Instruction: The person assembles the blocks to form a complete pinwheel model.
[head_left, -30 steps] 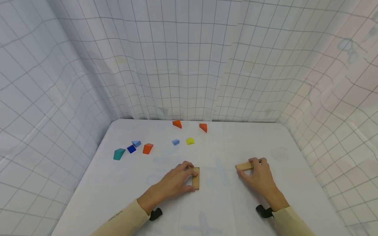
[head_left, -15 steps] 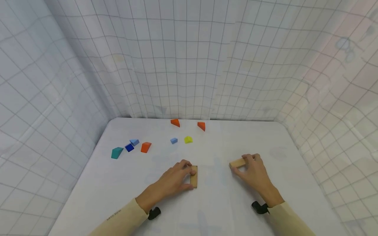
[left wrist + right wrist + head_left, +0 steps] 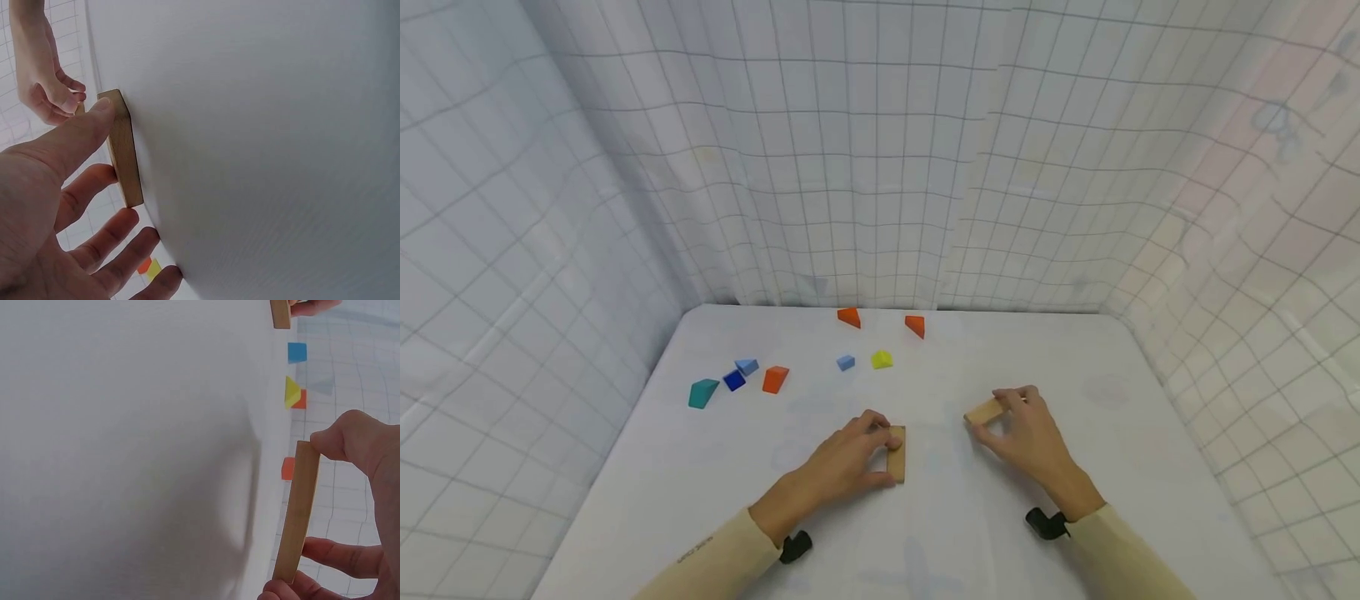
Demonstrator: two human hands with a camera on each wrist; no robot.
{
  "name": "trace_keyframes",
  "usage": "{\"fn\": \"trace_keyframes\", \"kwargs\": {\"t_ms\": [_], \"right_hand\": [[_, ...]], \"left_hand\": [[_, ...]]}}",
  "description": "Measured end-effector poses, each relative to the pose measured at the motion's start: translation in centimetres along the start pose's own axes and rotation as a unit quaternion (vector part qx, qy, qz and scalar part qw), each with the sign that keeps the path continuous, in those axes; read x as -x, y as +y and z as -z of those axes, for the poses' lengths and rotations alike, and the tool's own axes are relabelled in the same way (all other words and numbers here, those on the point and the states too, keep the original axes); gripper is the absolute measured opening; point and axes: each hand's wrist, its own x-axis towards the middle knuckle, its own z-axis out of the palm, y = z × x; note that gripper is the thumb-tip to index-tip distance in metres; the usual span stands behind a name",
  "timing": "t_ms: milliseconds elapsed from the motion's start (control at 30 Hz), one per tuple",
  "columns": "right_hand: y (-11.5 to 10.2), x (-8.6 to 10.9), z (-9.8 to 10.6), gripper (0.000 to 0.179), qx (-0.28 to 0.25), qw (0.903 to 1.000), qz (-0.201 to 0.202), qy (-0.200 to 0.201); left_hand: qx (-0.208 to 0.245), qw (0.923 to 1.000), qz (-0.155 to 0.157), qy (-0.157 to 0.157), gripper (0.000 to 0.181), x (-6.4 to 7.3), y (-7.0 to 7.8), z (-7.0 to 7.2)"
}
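Observation:
My left hand (image 3: 842, 462) holds a plain rectangular wooden block (image 3: 896, 468) on the white table, thumb at the near end and fingers at the far end. In the left wrist view that block (image 3: 127, 164) spans from the thumb to the fingertips. To the right, my right hand (image 3: 1032, 442) grips a second wooden block (image 3: 982, 412) by its ends, held at a slant. In the right wrist view this block (image 3: 296, 512) appears off the table, its shadow apart from it. A gap separates the two blocks.
Farther back lie a yellow block (image 3: 882, 360), a light blue block (image 3: 846, 362) and two red-orange wedges (image 3: 848, 317). At left are a teal block (image 3: 703, 393), a dark blue one (image 3: 734, 380), another light blue one (image 3: 747, 367) and an orange one (image 3: 775, 380). Gridded white curtains (image 3: 880, 167) enclose the table.
My right hand has carried its wooden block leftward, nearer the left hand, and the block's slant has increased. The left hand and its block stay in place.

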Motion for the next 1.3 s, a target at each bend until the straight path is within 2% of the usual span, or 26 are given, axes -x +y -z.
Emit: {"fn": "trace_keyframes", "kwargs": {"t_ms": [400, 600, 900, 1300], "right_hand": [[-1.4, -1.3, -1.3, 0.062, -0.015, 0.9989, 0.045, -0.003], [-2.1, -2.1, -1.8, 0.062, -0.029, 0.9961, 0.083, -0.009], [-3.0, -3.2, -2.6, 0.060, -0.035, 0.9928, 0.112, -0.028], [-4.2, -4.5, -3.6, 0.058, -0.054, 0.9847, 0.157, -0.052]], "left_hand": [[0.008, 0.9999, 0.012, -0.002, 0.046, 0.2, -0.1, -0.2], [0.004, 0.9999, 0.007, 0.007, 0.045, 0.3, 0.0, -0.2], [-0.013, 0.9998, 0.001, 0.014, 0.047, 0.2, 0.0, -0.3], [-0.009, 0.9999, -0.003, 0.011, 0.048, 0.3, -0.2, -0.5]]}}
